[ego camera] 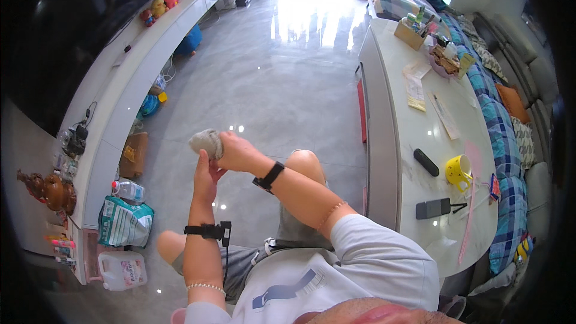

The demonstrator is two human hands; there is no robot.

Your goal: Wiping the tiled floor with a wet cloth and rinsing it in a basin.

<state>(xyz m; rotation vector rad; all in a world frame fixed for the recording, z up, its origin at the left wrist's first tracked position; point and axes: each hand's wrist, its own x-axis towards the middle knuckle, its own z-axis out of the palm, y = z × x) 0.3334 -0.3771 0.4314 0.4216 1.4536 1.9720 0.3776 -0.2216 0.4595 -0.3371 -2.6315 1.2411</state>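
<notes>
A bunched grey cloth (pixel 207 142), perhaps a rolled sock or rag, is held up in front of my knees over the floor. My right hand (pixel 238 150) grips it from the right side, its fingers curled against the folds. From below, my left hand (pixel 209 174) supports it, with the thumb pressed on the cloth's lower edge. Some of the left fingers are hidden behind the right hand. The two hands meet just under the bundle.
On the left runs a long white TV cabinet (pixel 135 72); a teal package (pixel 126 221), a plastic bottle (pixel 129 190) and a white jug (pixel 122 270) stand beside it. To the right, a marble-topped table (pixel 405 135) bears a yellow mug (pixel 458 172) and a black remote (pixel 426 162).
</notes>
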